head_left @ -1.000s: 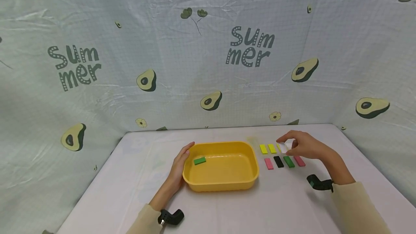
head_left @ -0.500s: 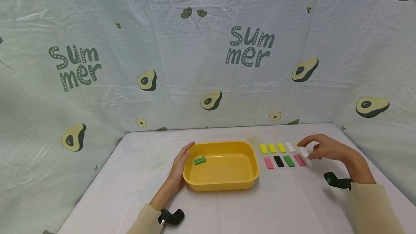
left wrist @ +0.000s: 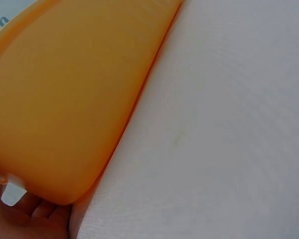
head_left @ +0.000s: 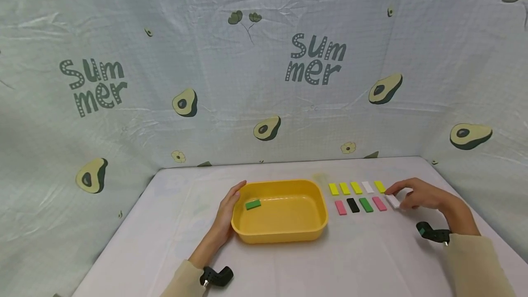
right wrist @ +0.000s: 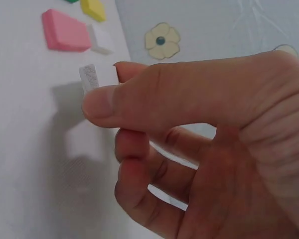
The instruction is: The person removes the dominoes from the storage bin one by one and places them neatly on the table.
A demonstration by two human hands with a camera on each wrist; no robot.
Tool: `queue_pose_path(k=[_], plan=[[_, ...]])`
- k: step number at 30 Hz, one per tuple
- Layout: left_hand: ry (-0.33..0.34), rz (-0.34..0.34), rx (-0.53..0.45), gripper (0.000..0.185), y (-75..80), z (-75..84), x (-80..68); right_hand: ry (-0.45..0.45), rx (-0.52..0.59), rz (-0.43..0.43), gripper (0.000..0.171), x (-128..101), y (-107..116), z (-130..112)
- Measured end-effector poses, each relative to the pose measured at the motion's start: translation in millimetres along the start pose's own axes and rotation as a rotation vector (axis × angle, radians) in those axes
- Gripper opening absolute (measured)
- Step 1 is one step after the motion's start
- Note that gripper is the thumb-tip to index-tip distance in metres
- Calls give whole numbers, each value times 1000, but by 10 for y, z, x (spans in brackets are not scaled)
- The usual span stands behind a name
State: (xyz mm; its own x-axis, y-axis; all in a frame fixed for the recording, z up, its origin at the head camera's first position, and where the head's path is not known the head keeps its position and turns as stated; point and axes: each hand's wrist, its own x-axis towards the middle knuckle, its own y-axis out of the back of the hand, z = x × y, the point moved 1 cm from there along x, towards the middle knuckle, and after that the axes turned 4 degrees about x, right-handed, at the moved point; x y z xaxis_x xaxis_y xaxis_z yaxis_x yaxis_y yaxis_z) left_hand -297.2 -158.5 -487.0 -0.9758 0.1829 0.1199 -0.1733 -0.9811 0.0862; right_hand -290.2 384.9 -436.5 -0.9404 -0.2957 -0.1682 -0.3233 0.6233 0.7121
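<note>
A yellow tub (head_left: 317, 223) stands mid-table with one green block (head_left: 253, 204) lying inside. My left hand (head_left: 231, 200) rests flat against the tub's left wall (left wrist: 65, 99); its fingers (left wrist: 25, 219) show under the tub's corner. Right of the tub lie two rows of small blocks. My right hand (head_left: 397, 197) pinches a white block (head_left: 393, 201) at the right end of the near row, beside a pink block (head_left: 379, 203). In the right wrist view, thumb and forefinger (right wrist: 107, 87) hold the white block (right wrist: 88, 78) just above the cloth.
The far row holds three yellow blocks (head_left: 344, 188), a white one (head_left: 367, 187) and another yellow one (head_left: 379, 186). The near row has pink (head_left: 340, 207), black (head_left: 353, 205) and green (head_left: 365, 204) blocks. An avocado-print cloth walls in the table.
My right hand has carried the white block rightward and nearer, from over the far row to the right end of the near row. The left hand and tub have stayed put.
</note>
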Motion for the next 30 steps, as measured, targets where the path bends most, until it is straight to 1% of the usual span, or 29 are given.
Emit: queue_pose_path(k=[9, 15, 20, 26, 30], plan=[[2, 1, 10, 49, 0, -2, -3, -21, -10, 21, 46, 57, -53, 82], [9, 4, 19, 50, -13, 3, 5, 0, -2, -5, 45, 62, -66, 67], [15, 3, 7, 50, -16, 5, 6, -18, 20, -17, 47, 66, -72, 38], [4, -1, 28, 52, -16, 6, -4, -46, 33, -21, 51, 30, -37, 9], [2, 1, 23, 50, -13, 9, -9, -37, 27, -5, 51, -8, 31, -17]])
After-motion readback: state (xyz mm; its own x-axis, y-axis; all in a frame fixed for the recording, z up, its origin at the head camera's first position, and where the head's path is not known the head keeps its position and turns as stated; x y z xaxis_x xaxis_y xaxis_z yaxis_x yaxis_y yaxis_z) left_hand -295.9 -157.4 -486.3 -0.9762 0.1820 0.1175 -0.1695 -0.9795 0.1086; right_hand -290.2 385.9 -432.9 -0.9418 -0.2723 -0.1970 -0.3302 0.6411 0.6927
